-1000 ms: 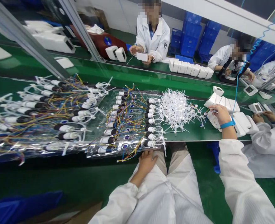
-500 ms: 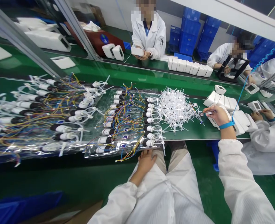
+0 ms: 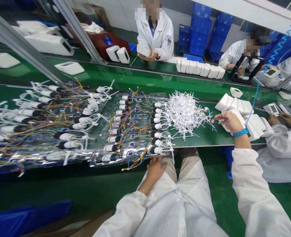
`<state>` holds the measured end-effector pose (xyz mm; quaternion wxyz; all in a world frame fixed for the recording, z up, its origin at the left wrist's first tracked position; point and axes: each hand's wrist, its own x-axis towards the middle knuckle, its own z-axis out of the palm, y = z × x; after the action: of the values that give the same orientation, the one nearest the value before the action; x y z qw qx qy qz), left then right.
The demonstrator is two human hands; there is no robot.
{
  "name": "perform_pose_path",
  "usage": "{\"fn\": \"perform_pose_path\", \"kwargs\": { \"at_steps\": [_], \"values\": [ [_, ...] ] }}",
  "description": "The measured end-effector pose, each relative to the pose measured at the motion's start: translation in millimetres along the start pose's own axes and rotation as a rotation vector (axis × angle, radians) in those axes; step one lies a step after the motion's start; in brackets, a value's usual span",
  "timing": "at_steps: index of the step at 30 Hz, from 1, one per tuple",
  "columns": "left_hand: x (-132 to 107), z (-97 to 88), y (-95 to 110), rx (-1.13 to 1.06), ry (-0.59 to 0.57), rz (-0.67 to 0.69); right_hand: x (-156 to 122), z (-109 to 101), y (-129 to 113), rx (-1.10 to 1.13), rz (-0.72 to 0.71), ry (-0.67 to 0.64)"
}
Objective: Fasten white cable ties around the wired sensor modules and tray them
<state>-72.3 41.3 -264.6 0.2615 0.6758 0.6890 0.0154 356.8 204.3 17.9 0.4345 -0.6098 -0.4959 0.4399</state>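
Observation:
My right hand [image 3: 231, 122], with a blue wrist strap [image 3: 240, 132], is over the right part of the green bench with thumb and fingers pinched together. What they grip is too small to make out. Just left of the fingertips are a small round part [image 3: 212, 121] and a tiny blue board [image 3: 213, 128], beside a heap of white cable ties [image 3: 183, 112]. White plastic housings [image 3: 236, 106] are stacked around and behind this hand. My left hand [image 3: 156, 169] lies on my lap below the bench edge, fingers stretched out, holding nothing.
Rows of white-and-black cylindrical parts with coloured wires [image 3: 112, 148] lie on clear plastic to the left. A green conveyor [image 3: 157, 82] carrying housings runs behind. A coiled blue cord [image 3: 255, 93] hangs at right. Co-workers sit opposite, and a neighbour's hands [image 3: 286, 119] work at far right.
Housings on the conveyor have shifted slightly right. The co-worker opposite has tilted the housing they hold. My right hand stays by the small round part, and my left hand rests unmoved.

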Motion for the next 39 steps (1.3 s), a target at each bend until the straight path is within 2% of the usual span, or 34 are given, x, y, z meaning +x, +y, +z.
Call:
{"fn": "perform_pose_path", "kwargs": {
  "at_steps": [4, 7, 9, 12, 15, 17, 19, 23, 25, 28, 32, 34, 36, 39],
  "values": [
    [-5.9, -7.6, 3.7, -0.116, 0.089, 0.063, -12.1, 0.8, -6.5, 0.034, -0.001, 0.010],
    [-17.0, -16.1, 11.6, -0.275, 0.113, 0.248, -23.7, 2.6, -14.1, 0.051, -0.014, 0.011],
    [-30.6, -24.0, 22.6, -0.427, 0.056, 0.385, -31.9, 3.9, -20.6, 0.058, -0.030, 0.006],
    [-60.6, -42.0, 49.9, -0.652, -0.167, 0.536, -45.7, 5.5, -30.4, 0.056, -0.055, -0.025],
    [-93.4, -68.0, 86.5, -0.810, -0.347, 0.614, -63.3, 8.3, -36.6, 0.046, -0.076, -0.077],
    [-109.6, -87.2, 111.9, -0.899, -0.356, 0.708, -77.8, 12.1, -36.9, 0.049, -0.080, -0.118],
    [-117.6, -104.1, 134.9, -0.962, -0.239, 0.766, -94.3, 17.6, -33.9, 0.049, -0.079, -0.174],
    [-108.3, -122.7, 168.3, -0.909, 0.068, 0.742, -128.9, 32.7, -20.0, 0.052, -0.056, -0.337],
    [-97.3, -125.1, 176.9, -0.840, 0.107, 0.726, -144.3, 41.3, -10.5, 0.074, -0.024, -0.428],
    [-85.5, -123.7, 180.3, -0.786, -0.036, 0.701, -162.4, 55.1, 3.7, 0.113, 0.027, -0.532],
    [-88.6, -113.6, 173.1, -0.844, -0.245, 0.653, -177.1, 72.9, 17.5, 0.097, 0.105, -0.566],
    [-95.6, -105.0, 167.7, -0.972, -0.350, 0.597, -181.4, 79.9, 22.9, 0.093, 0.152, -0.554],
    [-102.7, -95.9, 162.3, -1.169, -0.451, 0.472, -184.5, 85.1, 28.7, 0.106, 0.192, -0.515],
    [-108.6, -87.6, 155.5, -1.460, -0.475, 0.289, -188.4, 90.0, 38.4, 0.169, 0.230, -0.438]
  ]
}}
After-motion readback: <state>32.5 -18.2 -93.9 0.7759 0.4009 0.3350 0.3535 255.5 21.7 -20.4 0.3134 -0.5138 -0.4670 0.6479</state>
